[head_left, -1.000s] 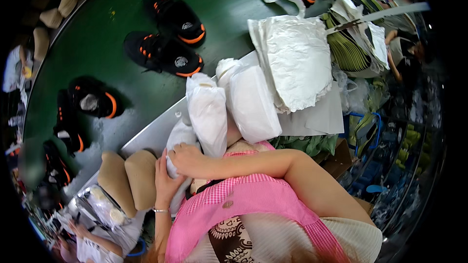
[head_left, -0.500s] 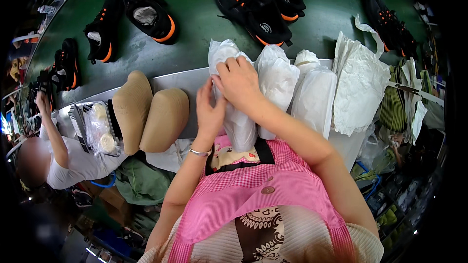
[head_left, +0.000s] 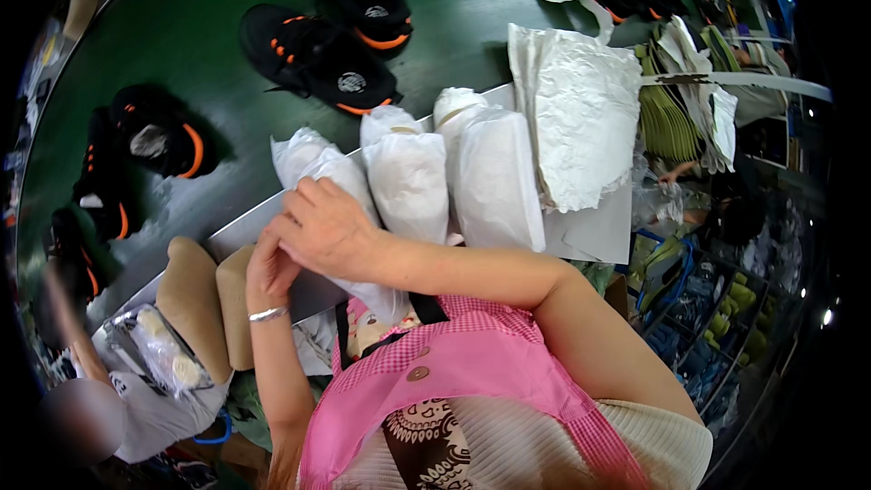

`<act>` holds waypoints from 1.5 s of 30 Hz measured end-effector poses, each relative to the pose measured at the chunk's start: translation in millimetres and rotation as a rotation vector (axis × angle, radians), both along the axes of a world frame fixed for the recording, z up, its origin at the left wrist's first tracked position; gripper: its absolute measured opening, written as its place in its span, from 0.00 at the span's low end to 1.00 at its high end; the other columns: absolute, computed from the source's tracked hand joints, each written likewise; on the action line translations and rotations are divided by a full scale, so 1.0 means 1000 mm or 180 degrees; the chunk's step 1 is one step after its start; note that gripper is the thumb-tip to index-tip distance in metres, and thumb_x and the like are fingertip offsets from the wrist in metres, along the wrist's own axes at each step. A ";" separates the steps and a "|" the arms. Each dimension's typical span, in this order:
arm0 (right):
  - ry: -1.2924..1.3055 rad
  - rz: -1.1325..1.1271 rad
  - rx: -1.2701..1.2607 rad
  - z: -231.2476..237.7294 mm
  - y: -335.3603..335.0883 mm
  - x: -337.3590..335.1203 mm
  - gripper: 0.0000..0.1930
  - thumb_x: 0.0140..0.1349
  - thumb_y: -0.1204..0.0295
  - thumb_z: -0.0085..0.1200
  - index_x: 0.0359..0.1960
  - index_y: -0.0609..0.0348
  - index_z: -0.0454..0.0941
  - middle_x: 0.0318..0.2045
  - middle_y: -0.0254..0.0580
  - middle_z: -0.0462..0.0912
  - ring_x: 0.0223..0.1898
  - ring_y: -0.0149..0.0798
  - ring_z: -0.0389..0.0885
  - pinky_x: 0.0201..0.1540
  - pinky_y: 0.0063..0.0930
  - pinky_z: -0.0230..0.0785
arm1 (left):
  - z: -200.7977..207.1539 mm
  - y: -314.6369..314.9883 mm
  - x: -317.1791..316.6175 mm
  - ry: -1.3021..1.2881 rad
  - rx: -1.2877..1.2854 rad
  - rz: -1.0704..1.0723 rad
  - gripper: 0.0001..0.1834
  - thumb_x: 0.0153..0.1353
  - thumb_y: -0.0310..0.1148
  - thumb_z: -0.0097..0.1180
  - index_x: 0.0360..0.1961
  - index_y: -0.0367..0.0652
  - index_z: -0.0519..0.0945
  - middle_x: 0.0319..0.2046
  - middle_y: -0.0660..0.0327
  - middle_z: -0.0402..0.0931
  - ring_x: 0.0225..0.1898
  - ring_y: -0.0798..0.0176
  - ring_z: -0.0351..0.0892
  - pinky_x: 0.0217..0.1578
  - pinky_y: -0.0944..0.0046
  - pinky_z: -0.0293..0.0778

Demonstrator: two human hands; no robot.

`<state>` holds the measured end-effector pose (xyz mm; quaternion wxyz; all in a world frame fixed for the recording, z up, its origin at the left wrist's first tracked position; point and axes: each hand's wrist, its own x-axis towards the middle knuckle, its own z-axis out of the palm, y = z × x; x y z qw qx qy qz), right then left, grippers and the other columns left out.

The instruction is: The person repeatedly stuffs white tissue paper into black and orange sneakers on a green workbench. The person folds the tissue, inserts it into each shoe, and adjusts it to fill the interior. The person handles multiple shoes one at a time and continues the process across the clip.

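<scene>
An elongated bundle wrapped in thin white paper [head_left: 331,163] leans at the front edge of the green table, its lower end against my pink apron. My right hand [head_left: 331,229] lies across it, fingers bent down at its left side. Close against those fingers is my left hand [head_left: 272,263], its fingers closed and partly covered by the right hand; what they pinch, if anything, is hidden. Two more white-wrapped bundles [head_left: 406,177] [head_left: 494,177] stand just to the right. Left of my hands are two smooth tan, rounded pads [head_left: 188,308] [head_left: 236,304].
Black shoes with orange trim [head_left: 318,59] stand on the green table [head_left: 454,0]. Crumpled white paper [head_left: 581,118] and a stack of olive-green insoles [head_left: 665,109] are at the right. Another person's arm [head_left: 73,313] reaches in at the far left, beside a tray of plastic-wrapped items [head_left: 168,349].
The view has swung, so the table's things sit further left and tilted. My left hand has come up against my right fingers at the bundle's left side.
</scene>
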<state>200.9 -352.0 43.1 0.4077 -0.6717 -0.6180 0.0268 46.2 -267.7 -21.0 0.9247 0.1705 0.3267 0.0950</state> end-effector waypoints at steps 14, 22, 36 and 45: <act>0.1833 0.0272 -0.0692 0.062 -0.027 0.041 0.14 0.53 0.66 0.60 0.37 0.62 0.74 0.28 0.39 0.80 0.33 0.45 0.81 0.34 0.37 0.72 | 0.023 -0.010 0.078 0.0651 0.1949 -0.0228 0.19 0.60 0.32 0.56 0.52 0.38 0.74 0.52 0.58 0.73 0.54 0.63 0.72 0.54 0.62 0.69; 0.2749 -0.0735 -0.0607 0.097 -0.071 0.116 0.07 0.55 0.68 0.58 0.33 0.56 0.78 0.31 0.36 0.81 0.34 0.33 0.79 0.39 0.26 0.71 | 0.089 -0.042 0.082 0.0627 0.2645 -0.0240 0.21 0.60 0.31 0.56 0.54 0.37 0.73 0.52 0.58 0.73 0.53 0.64 0.72 0.53 0.63 0.69; -0.0079 -0.3127 -0.2175 -0.115 -0.179 0.352 0.22 0.49 0.56 0.64 0.37 0.61 0.73 0.33 0.51 0.79 0.37 0.54 0.79 0.39 0.45 0.73 | 0.132 -0.145 0.141 0.0900 0.1679 -0.0109 0.22 0.61 0.33 0.58 0.53 0.32 0.73 0.49 0.58 0.77 0.47 0.67 0.76 0.51 0.66 0.68; 0.0906 -0.2515 -0.1343 0.015 -0.232 0.378 0.21 0.58 0.53 0.56 0.24 0.62 0.76 0.15 0.42 0.76 0.19 0.40 0.74 0.26 0.34 0.67 | 0.181 -0.150 0.228 0.0562 0.2745 -0.0084 0.17 0.64 0.33 0.55 0.49 0.34 0.75 0.42 0.65 0.77 0.42 0.74 0.74 0.46 0.71 0.68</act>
